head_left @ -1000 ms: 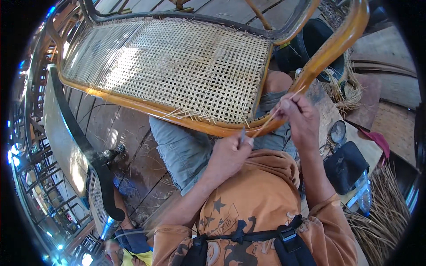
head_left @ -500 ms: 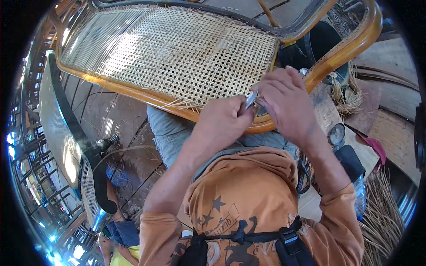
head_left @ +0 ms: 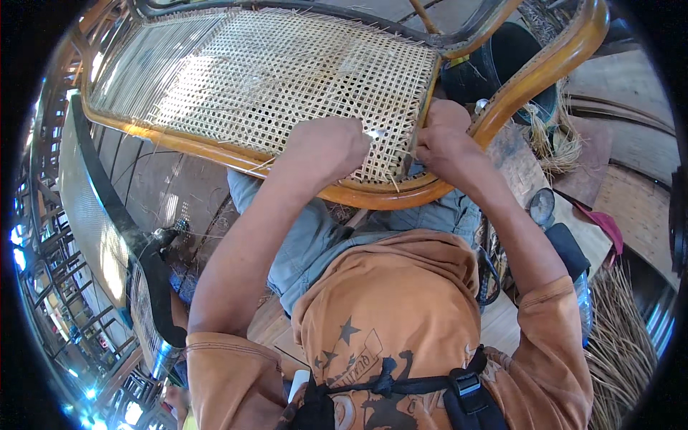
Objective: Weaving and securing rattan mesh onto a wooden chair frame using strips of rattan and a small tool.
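Observation:
A woven cane panel (head_left: 287, 79) with open holes fills a curved, varnished wooden frame (head_left: 387, 199) across my lap. My left hand (head_left: 322, 147) is closed over the panel's lower right part. A small shiny metal tool (head_left: 375, 133) sticks out of its fist toward the right; the rest of the tool is hidden. At the panel's right border, my right hand (head_left: 448, 136) is closed, thumb side toward the weave. Whatever its fingers grip does not show. Loose cane ends (head_left: 269, 163) stick up along the near rail.
Beyond the frame's right arm stands a dark bucket (head_left: 494, 64), with a bundle of pale fibre strands (head_left: 562, 143) beside it. A heap of long cane strips (head_left: 616, 344) lies at lower right. Another caned piece with a dark frame (head_left: 107, 193) stands at left.
My hands have moved apart: the left went leftward and up over the weave with the metal tool, the right stays by the panel's right border. The frame has shifted slightly left.

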Motion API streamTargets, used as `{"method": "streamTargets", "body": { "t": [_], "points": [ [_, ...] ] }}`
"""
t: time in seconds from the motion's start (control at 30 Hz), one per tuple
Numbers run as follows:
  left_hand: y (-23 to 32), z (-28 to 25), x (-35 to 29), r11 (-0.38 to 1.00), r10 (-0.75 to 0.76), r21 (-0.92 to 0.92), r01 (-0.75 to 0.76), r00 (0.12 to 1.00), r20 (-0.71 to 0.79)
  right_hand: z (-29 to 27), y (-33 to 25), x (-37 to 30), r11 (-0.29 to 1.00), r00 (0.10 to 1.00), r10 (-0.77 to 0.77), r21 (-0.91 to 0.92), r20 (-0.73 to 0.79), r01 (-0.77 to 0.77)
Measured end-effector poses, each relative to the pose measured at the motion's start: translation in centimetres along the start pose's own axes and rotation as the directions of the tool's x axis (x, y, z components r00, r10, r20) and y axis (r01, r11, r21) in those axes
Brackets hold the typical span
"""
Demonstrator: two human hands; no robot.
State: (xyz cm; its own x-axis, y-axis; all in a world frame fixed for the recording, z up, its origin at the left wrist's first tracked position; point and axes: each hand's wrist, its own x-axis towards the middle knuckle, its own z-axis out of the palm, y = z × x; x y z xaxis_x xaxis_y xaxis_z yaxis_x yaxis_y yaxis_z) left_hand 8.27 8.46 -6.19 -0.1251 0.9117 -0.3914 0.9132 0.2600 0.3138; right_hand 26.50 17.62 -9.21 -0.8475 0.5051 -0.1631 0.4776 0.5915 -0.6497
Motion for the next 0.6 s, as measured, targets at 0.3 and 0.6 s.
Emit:
{"method": "streamTargets", "body": {
  "t": [0.3,0.6],
  "points": [
    [2.6,-0.5,2.2,0.952,0.124,0.245,-0.181,0.965,0.231,0.4,-0.9,0.7,0.910,0.924,0.354,-0.280,0.147,-0.305],
    [4.7,-0.9,3.2,0.898,0.114,0.350,-0.267,0.909,0.401,1.0,0.3,0.1,0.962,0.975,0.188,-0.222,0.119,-0.159]
  ]
}}
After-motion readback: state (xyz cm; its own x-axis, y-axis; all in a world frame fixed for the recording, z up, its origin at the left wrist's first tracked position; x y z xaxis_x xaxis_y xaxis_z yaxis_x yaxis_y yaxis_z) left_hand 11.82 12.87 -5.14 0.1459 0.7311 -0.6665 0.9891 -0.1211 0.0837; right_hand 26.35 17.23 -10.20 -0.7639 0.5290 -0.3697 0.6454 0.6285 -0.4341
